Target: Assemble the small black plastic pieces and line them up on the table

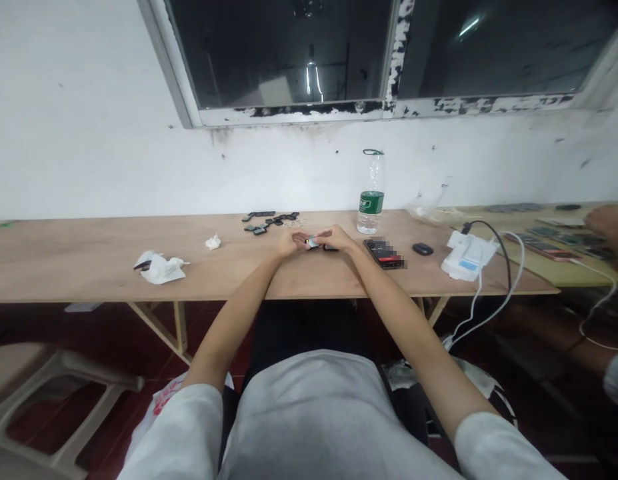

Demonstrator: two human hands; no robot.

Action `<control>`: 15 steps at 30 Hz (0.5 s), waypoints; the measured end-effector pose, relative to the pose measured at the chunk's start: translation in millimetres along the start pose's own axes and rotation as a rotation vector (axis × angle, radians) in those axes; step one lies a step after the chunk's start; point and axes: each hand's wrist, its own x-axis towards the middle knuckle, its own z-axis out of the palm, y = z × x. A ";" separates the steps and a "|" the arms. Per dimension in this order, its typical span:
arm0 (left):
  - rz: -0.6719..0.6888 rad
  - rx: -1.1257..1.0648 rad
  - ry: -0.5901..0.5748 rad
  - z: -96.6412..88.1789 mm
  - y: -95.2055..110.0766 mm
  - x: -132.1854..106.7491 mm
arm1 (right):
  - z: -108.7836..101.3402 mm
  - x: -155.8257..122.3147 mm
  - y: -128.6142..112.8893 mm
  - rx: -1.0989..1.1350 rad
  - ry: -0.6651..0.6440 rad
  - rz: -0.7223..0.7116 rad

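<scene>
Wooden and pale, the long bench (pixel 89 257) carries both outstretched arms, which meet near the middle of its front edge. The left hand (pixel 292 243) and right hand (pixel 337 238) curl inward, fingertips pinching a small dark-and-silver rectangular chip (pixel 314 243) between them, just above the bench top. More small dark chips (pixel 269 222) lie scattered behind the hands, toward the back edge.

Head view, forward-down, table (pixel 89 257) at arm's length.
</scene>
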 end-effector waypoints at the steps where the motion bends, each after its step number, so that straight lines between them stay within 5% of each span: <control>1: -0.005 0.023 -0.010 -0.5 -0.2 -0.4 | -0.3 0.1 1.1 -0.011 -0.009 -0.002; 15: 0.119 0.314 -0.103 6.5 5.3 -5.4 | 1.7 13.3 26.9 -0.299 0.017 -0.138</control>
